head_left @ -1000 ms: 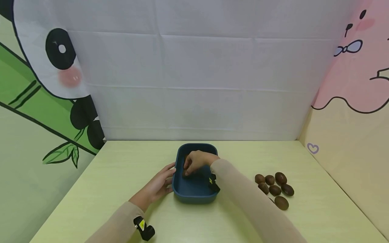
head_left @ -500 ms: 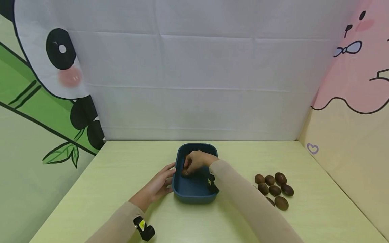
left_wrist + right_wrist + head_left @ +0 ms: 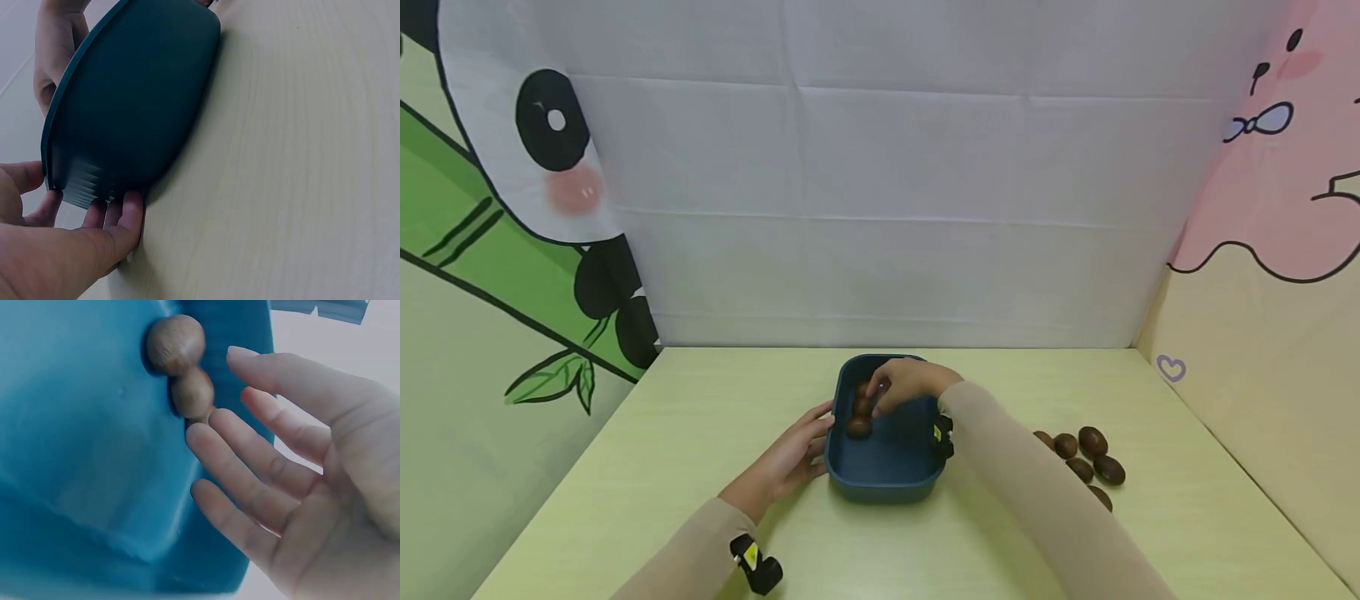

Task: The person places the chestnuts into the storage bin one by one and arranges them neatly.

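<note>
A deep blue rectangular box [image 3: 883, 462] stands on the table. Along its left wall lie three brown, egg-shaped, nut-like things in a row, the nearest one [image 3: 858, 427] fully in sight. My right hand [image 3: 910, 383] is over the box's far part, partly covering the row. In the right wrist view its fingers are spread and loosely bent, with nothing between thumb and fingers, and the fingertips are close to the brown things [image 3: 192, 392]. My left hand [image 3: 792, 460] rests its extended fingers [image 3: 131, 212] against the outside of the box's left wall.
Several more brown egg-shaped things [image 3: 1108, 470] lie in a cluster on the right of the table, partly hidden behind the right sleeve [image 3: 1037, 475]. A white cloth [image 3: 902, 275] hangs along the table's back edge. Painted walls stand on both sides.
My right hand has let go of the brown thing at the box's left wall and lifted up and to the right, bringing the row into sight. The left hand and the box have stayed put.
</note>
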The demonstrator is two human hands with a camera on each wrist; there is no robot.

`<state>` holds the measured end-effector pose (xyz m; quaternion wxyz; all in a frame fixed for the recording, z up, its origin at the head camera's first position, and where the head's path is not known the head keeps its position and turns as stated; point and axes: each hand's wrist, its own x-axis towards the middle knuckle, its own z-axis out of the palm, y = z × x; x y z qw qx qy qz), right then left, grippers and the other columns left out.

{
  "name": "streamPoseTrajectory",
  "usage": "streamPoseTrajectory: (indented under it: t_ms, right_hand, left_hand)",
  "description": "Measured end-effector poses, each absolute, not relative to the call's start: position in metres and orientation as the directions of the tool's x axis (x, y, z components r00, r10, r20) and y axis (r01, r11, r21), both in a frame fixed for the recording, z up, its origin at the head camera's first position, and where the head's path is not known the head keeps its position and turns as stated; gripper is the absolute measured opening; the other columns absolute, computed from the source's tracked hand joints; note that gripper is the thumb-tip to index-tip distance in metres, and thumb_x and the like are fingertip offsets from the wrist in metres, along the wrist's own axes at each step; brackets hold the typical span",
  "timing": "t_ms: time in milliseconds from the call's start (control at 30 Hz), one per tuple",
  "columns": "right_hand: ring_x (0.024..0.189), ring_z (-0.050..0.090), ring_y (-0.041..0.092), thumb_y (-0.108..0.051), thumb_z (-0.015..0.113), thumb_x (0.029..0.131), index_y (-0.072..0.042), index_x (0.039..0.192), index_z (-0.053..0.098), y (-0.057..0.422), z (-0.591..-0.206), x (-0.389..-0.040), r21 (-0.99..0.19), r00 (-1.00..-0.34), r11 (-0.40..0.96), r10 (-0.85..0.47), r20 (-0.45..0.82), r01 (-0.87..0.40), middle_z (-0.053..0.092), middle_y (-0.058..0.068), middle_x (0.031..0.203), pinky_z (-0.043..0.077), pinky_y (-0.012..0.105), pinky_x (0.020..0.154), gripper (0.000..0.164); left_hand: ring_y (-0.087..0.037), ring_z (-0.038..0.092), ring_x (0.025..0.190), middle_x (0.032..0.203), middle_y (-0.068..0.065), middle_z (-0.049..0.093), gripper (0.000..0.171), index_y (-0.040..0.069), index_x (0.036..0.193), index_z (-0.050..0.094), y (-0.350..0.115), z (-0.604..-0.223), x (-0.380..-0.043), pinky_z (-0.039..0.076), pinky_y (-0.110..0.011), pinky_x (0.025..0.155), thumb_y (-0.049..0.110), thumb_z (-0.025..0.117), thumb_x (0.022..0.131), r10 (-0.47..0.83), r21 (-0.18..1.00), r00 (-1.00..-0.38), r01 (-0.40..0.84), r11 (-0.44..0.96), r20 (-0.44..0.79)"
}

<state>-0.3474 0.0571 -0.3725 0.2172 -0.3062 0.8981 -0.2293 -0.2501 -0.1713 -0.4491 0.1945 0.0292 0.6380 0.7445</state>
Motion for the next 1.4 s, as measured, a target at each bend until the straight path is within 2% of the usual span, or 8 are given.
streamPoseTrajectory:
  t_ms: [167, 500, 633, 833, 1233, 1400]
  right_hand:
    - [0.09, 0.066, 0.01, -0.02, 0.079, 0.088, -0.006, 0.123, 0.067, 0.072, -0.365, -0.347, -0.59, -0.692, 0.675, -0.676, -0.254, -0.442, 0.07, -0.002, 0.1, 0.051, 0.032, 0.086, 0.039]
    - [0.094, 0.064, 0.009, -0.02, 0.076, 0.092, -0.013, 0.122, 0.067, 0.11, -0.354, -0.339, -0.606, -0.661, 0.63, -0.718, -0.217, -0.486, 0.069, -0.005, 0.102, 0.051, 0.031, 0.086, 0.032]
    - [0.096, 0.065, 0.013, -0.019, 0.075, 0.092, -0.012, 0.122, 0.067, 0.128, -0.351, -0.332, -0.632, -0.648, 0.599, -0.736, -0.195, -0.491, 0.068, -0.002, 0.103, 0.052, 0.033, 0.085, 0.032]
    - [0.099, 0.065, 0.015, -0.021, 0.076, 0.092, -0.011, 0.12, 0.068, 0.152, -0.354, -0.323, -0.647, -0.652, 0.598, -0.732, -0.198, -0.474, 0.069, 0.002, 0.108, 0.052, 0.034, 0.085, 0.031]
    - [0.094, 0.064, 0.015, -0.016, 0.076, 0.088, -0.008, 0.109, 0.069, 0.2, -0.376, -0.3, -0.623, -0.666, 0.635, -0.708, -0.233, -0.457, 0.067, -0.004, 0.097, 0.051, 0.034, 0.082, 0.023]
    - [0.092, 0.061, 0.016, -0.015, 0.076, 0.087, -0.011, 0.108, 0.068, 0.218, -0.386, -0.287, -0.605, -0.701, 0.691, -0.653, -0.288, -0.395, 0.066, -0.004, 0.096, 0.047, 0.038, 0.082, 0.023]
  left_hand:
    - [-0.031, 0.05, 0.13, 0.15, -0.024, 0.041, 0.059, 0.017, 0.16, 0.02, -0.171, -0.45, -0.251, 0.047, -0.043, 0.094, 0.032, 0.043, 0.108, 0.323, 0.963, -0.924, -0.249, -0.103, -0.205]
    - [-0.031, 0.05, 0.13, 0.149, -0.023, 0.041, 0.06, 0.017, 0.16, 0.021, -0.171, -0.45, -0.25, 0.047, -0.042, 0.093, 0.033, 0.044, 0.108, 0.316, 0.964, -0.926, -0.247, -0.097, -0.206]
    - [-0.032, 0.049, 0.131, 0.15, -0.023, 0.041, 0.06, 0.017, 0.16, 0.021, -0.172, -0.449, -0.25, 0.047, -0.042, 0.094, 0.033, 0.044, 0.108, 0.318, 0.965, -0.926, -0.244, -0.095, -0.203]
    - [-0.032, 0.047, 0.132, 0.151, -0.023, 0.039, 0.06, 0.017, 0.16, 0.02, -0.172, -0.45, -0.25, 0.047, -0.043, 0.094, 0.032, 0.044, 0.108, 0.323, 0.963, -0.924, -0.248, -0.103, -0.203]
    - [-0.036, 0.044, 0.136, 0.152, -0.023, 0.039, 0.06, 0.017, 0.161, 0.019, -0.173, -0.448, -0.249, 0.043, -0.047, 0.101, 0.032, 0.044, 0.108, 0.342, 0.961, -0.917, -0.254, -0.106, -0.204]
    - [-0.036, 0.044, 0.135, 0.15, -0.022, 0.042, 0.059, 0.018, 0.16, 0.02, -0.171, -0.449, -0.249, 0.044, -0.048, 0.1, 0.032, 0.044, 0.108, 0.327, 0.964, -0.922, -0.249, -0.094, -0.206]
